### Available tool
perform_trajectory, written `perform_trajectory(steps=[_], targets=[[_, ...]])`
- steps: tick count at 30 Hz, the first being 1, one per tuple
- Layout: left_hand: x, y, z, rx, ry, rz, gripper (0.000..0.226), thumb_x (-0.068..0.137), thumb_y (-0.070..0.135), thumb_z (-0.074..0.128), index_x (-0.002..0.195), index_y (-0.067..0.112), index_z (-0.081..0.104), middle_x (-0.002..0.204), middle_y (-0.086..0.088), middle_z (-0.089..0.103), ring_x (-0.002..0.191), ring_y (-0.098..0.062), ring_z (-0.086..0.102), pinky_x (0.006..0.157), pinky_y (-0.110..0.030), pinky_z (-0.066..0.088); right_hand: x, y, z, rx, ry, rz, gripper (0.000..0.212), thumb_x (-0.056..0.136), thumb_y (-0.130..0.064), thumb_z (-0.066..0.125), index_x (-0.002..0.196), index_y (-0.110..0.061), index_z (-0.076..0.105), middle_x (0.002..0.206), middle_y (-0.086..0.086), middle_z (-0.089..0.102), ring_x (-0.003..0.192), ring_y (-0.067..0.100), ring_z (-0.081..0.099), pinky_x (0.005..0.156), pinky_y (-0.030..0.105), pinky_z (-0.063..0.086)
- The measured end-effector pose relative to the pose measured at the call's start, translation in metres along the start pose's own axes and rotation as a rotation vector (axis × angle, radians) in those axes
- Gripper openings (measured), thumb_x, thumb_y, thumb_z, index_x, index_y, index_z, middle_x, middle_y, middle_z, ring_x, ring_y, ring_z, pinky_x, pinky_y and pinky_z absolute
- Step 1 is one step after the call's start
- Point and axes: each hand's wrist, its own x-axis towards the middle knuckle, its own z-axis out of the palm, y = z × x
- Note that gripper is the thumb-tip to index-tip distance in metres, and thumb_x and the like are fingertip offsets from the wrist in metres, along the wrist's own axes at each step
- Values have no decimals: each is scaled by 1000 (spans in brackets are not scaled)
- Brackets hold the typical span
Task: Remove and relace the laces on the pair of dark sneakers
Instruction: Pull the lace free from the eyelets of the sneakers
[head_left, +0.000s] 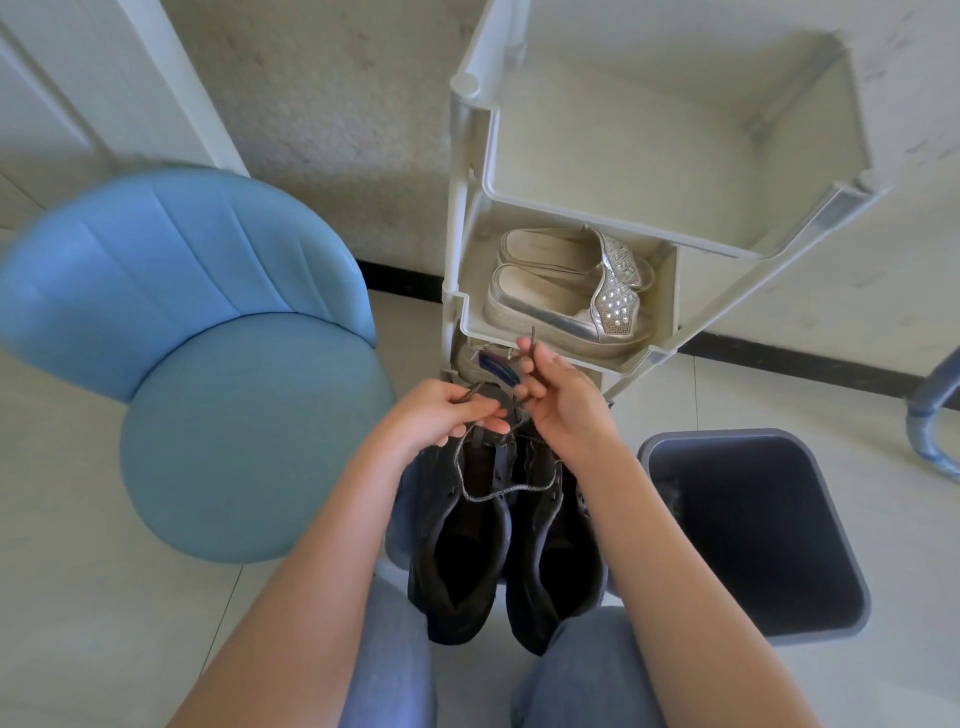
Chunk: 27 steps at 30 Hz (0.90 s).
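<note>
Two dark grey fabric sneakers (470, 561) stand side by side between the person's knees, toes pointing away. A thin grey lace (498, 492) droops in a loop over their tongues. The left hand (436, 415) pinches one lace end in curled fingers (488, 426). The right hand (563, 408) pinches the other end, held upright before a cream plastic shoe rack (566, 344).

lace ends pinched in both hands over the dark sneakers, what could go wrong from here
1. The slack lace sags across both dark sneakers, so pulling with the left hand and right hand may snag it or tie the pair together.
2. The sneakers sit narrowly between the knees; a hard tug might tip one towards the open grey bin beside them.
</note>
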Motion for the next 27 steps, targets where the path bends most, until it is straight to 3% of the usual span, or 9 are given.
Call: perform_trajectory(steps=[3, 6, 10, 12, 13, 16, 18, 22, 27], targets=[[9, -7, -2, 213, 216, -22, 18, 94, 24, 58, 86, 13, 70, 83, 1, 71, 41, 3, 42, 46, -16, 34, -3, -3, -13, -174, 52, -28, 19, 99, -16, 49, 101, -6, 64, 67, -1, 51, 45, 6, 35, 40, 15, 25], [20, -17, -10, 565, 184, -254, 17, 88, 25, 62, 88, 12, 73, 93, -4, 73, 78, -13, 65, 80, -28, 50, -8, -3, -21, -631, 217, -181, 13, 96, -21, 57, 97, -13, 68, 67, -3, 59, 47, 8, 41, 46, 18, 34], [24, -26, 0, 736, 129, -337, 55, 71, 48, 76, 105, 6, 65, 106, -8, 67, 99, -27, 63, 91, -38, 50, -16, -17, -8, -1106, 639, -746, 14, 96, -31, 55, 99, -23, 66, 82, -11, 69, 67, 5, 58, 62, 18, 43], [20, -26, 4, 799, 133, -318, 65, 66, 52, 78, 108, 7, 59, 108, -8, 63, 102, -29, 61, 91, -40, 50, -21, -23, 5, -1206, 662, -999, 13, 95, -26, 57, 97, -21, 69, 85, -14, 68, 73, 4, 57, 64, 13, 42], [20, -26, 6, 826, 134, -317, 64, 65, 52, 78, 107, 8, 58, 106, -7, 63, 101, -28, 61, 89, -38, 50, -20, -20, 11, -1262, 527, -968, 12, 94, -23, 59, 97, -21, 71, 85, -15, 67, 73, 4, 57, 67, 14, 44], [18, -25, 5, 777, 163, -305, 40, 68, 39, 76, 90, 10, 62, 99, -10, 67, 93, -28, 64, 74, -29, 48, -14, 11, 17, -1473, 9, -287, 11, 92, -21, 61, 95, -24, 71, 88, -12, 70, 79, 11, 65, 80, 32, 55], [16, -22, 3, 751, 178, -303, 21, 73, 26, 70, 82, 8, 64, 90, -14, 66, 87, -30, 64, 65, -26, 44, -5, 33, 8, -1673, -136, -3, 10, 89, -21, 63, 93, -22, 73, 95, -5, 72, 89, 16, 66, 88, 39, 53], [18, -25, -3, 645, 147, -321, 24, 73, 10, 59, 56, 13, 43, 58, -5, 39, 57, -20, 34, 49, -22, 25, 1, 45, -2, -1742, -86, 76, 12, 83, -18, 63, 85, -21, 74, 95, 1, 71, 93, 24, 64, 84, 37, 52], [16, -26, -9, 524, 97, -334, 31, 78, 7, 61, 52, 17, 47, 43, 2, 41, 47, -16, 34, 49, -21, 28, 4, 57, 0, -1794, -23, 64, 16, 85, -18, 60, 90, -23, 74, 100, 2, 70, 95, 25, 63, 75, 31, 47]])
